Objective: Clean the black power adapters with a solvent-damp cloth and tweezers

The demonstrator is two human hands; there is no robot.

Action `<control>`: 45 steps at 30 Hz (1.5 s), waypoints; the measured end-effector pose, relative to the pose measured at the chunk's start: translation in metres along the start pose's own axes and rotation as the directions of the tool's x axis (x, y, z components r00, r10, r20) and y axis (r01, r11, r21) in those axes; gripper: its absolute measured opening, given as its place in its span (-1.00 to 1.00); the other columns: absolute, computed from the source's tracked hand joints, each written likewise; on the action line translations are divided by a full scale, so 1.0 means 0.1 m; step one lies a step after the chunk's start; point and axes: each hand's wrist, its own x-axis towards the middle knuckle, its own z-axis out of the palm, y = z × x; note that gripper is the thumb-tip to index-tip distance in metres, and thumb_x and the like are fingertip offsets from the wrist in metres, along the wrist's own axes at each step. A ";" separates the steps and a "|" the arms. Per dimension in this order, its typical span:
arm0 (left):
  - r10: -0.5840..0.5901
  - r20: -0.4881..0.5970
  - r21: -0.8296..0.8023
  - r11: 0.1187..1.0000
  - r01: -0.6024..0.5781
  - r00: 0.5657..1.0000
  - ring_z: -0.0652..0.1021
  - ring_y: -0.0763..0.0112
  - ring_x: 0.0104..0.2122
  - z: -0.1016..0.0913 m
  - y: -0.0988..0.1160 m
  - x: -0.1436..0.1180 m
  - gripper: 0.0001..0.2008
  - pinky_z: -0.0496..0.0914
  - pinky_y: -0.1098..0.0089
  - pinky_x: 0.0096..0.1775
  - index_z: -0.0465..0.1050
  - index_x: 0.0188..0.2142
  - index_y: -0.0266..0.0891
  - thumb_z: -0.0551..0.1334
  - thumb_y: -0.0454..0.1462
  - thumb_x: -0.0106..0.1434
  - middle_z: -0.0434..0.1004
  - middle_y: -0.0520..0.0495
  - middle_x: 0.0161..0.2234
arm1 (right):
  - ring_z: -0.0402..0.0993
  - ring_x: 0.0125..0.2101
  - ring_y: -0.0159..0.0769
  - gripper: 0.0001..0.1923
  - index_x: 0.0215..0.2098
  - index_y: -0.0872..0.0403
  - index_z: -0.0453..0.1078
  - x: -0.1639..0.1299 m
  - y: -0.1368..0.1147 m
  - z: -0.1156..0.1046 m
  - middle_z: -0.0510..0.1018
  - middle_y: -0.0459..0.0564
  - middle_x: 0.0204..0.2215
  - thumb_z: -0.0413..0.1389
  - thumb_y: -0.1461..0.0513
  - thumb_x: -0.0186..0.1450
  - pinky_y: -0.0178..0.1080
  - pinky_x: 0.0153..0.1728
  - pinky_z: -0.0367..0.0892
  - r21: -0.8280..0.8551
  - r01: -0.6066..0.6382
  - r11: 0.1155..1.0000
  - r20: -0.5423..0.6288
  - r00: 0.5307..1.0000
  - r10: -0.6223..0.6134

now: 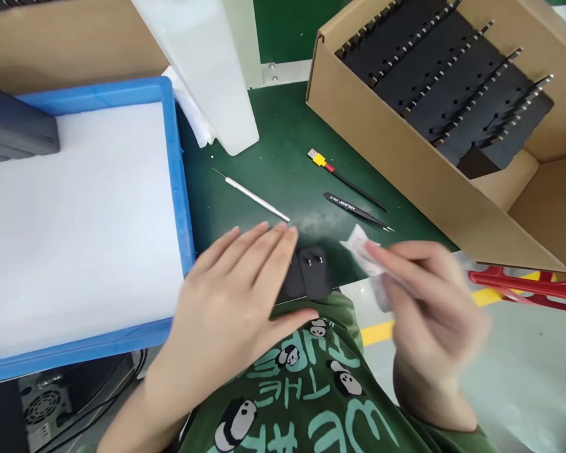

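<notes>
My left hand (245,283) lies with its fingers stretched out and the thumb apart, partly over the black plug adapters (315,272) at the table's front edge. One adapter shows two metal prongs facing up; others are partly hidden under the hand. My right hand (424,308), slightly blurred, pinches a crumpled white wipe (359,251) to the right of the adapters. Just beyond my left fingertips is a thin silver needle-tipped tool (257,199). Black tweezers (356,211) and a short black USB cable (346,179) with a yellow plug rest farther right.
A blue-rimmed tray (182,207) lined with white stands on the left, with dark blocks (21,126) in its far corner. At the right is a cardboard box (396,157) holding black slotted dividers (446,69). A white plastic piece (207,69) stands at the back.
</notes>
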 end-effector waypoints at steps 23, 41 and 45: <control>-0.006 -0.058 -0.024 1.000 0.004 0.998 0.68 0.15 -0.25 0.17 0.12 0.17 -0.60 0.52 0.22 -0.29 0.49 -0.02 -0.40 0.29 -0.10 0.31 0.68 -0.17 -0.14 | 0.46 -0.25 -0.25 -0.50 0.17 0.20 0.36 -0.03 0.11 0.36 0.48 0.11 -0.22 0.03 0.54 0.30 -0.18 -0.27 0.49 0.082 0.273 0.958 0.015 0.961 -0.275; -0.031 -0.017 -0.019 0.999 0.031 0.999 0.61 0.10 -0.11 0.05 0.10 0.10 -0.67 0.36 0.06 0.05 0.47 -0.04 -0.36 0.30 -0.18 0.29 0.65 -0.14 -0.11 | 0.42 -0.25 -0.21 -0.63 0.07 0.31 0.41 -0.03 -0.23 0.33 0.48 0.17 -0.21 0.02 0.50 0.32 -0.17 -0.22 0.48 -0.108 0.281 0.954 0.186 0.948 -0.258; -0.032 -0.051 -0.050 0.998 0.030 0.998 0.63 0.22 -0.25 0.13 0.10 0.11 -0.80 0.40 0.14 -0.06 0.49 -0.12 -0.33 0.21 -0.34 0.26 0.67 -0.08 -0.18 | 0.32 -0.27 -0.17 -0.69 -0.04 0.38 0.43 -0.04 -0.32 0.51 0.47 0.24 -0.20 -0.06 0.51 0.34 -0.13 -0.23 0.44 -0.250 0.283 0.926 0.224 0.947 -0.229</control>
